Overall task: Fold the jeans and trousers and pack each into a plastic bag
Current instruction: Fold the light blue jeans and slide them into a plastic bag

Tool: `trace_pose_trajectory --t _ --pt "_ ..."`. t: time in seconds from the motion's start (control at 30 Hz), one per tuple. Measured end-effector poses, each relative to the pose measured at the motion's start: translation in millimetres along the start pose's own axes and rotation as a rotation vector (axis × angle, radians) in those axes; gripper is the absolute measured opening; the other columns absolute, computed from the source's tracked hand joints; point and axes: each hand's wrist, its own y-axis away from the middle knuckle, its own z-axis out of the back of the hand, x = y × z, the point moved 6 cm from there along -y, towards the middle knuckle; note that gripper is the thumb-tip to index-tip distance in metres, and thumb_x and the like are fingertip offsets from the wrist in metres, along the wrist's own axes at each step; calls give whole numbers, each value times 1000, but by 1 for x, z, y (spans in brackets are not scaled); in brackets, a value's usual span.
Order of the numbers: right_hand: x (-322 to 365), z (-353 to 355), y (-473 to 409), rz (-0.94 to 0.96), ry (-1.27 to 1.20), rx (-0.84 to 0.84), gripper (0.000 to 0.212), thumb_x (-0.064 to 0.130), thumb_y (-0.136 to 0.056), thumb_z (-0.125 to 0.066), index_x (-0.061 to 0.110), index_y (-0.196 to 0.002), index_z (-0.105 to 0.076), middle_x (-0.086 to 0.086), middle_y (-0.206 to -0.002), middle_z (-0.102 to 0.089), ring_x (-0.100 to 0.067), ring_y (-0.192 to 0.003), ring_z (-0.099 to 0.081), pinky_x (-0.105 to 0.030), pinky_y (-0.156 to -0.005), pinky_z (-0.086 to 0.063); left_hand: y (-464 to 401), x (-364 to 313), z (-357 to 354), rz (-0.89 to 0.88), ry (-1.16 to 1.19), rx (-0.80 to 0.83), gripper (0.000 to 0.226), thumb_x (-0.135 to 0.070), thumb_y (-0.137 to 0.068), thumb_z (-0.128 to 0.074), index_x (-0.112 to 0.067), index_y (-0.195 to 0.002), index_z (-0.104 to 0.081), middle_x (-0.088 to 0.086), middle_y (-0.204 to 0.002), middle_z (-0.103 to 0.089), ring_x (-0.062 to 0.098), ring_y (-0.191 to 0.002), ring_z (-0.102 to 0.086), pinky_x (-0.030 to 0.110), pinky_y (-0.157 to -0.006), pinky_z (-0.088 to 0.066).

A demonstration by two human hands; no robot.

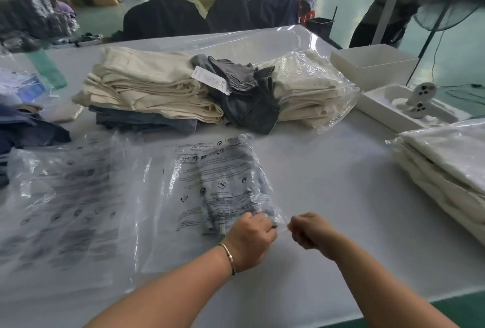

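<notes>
A clear printed plastic bag lies in front of me on the white table with folded grey jeans inside. My left hand grips the bag's near right corner over the jeans. My right hand is curled just to its right and pinches a thin clear strip at the bag's edge. A stack of empty printed bags lies to the left. Further back sits a pile of folded cream trousers over blue jeans, with loose grey jeans beside them.
Bagged cream trousers lie behind the loose jeans, and more bagged ones are stacked at the right edge. White boxes and a tray with a remote stand at the back right. Dark clothes lie at the left.
</notes>
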Motion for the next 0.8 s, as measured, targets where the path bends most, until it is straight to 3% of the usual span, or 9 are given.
trace_pose_trajectory --t 0.23,0.37,0.53,0.7,0.8 --pt "-6 26 -13 -11 3 -92 35 10 -92 -47 10 -58 -52 -7 -48 -47 -16 -39 -36 -16 -41 -29 106 61 -11 72 -137 195 17 -28 -53 -67 -24 -61 -53 -3 -65 -53 18 -56 -52 23 -54 -42" --pt "-6 16 -18 -18 -13 -75 36 10 -95 -46 9 -60 -52 -7 -47 -45 -14 -36 -35 -13 -40 -27 151 80 -2 133 -199 192 7 -26 -56 -57 -24 -62 -54 -3 -66 -54 18 -58 -51 26 -57 -36" --pt "-6 12 -21 -25 -14 -67 36 7 -92 -46 7 -57 -51 -7 -44 -43 -14 -33 -32 -13 -40 -21 195 95 4 127 -245 243 17 -23 -51 -66 -23 -61 -53 -2 -64 -52 20 -55 -50 25 -53 -40" --pt "-1 5 -26 -38 12 -21 34 6 -89 -49 8 -55 -53 -8 -48 -43 -15 -36 -35 -14 -42 -24 211 105 14 98 -293 174 12 -22 -58 -62 -22 -59 -50 -2 -63 -49 20 -56 -47 30 -62 -29" --pt "0 8 -29 -64 46 -17 30 8 -88 -49 9 -59 -54 -9 -51 -45 -16 -38 -38 -16 -45 -26 207 107 21 69 -257 142 16 -23 -55 -66 -23 -57 -50 -4 -62 -49 19 -54 -47 29 -58 -34"
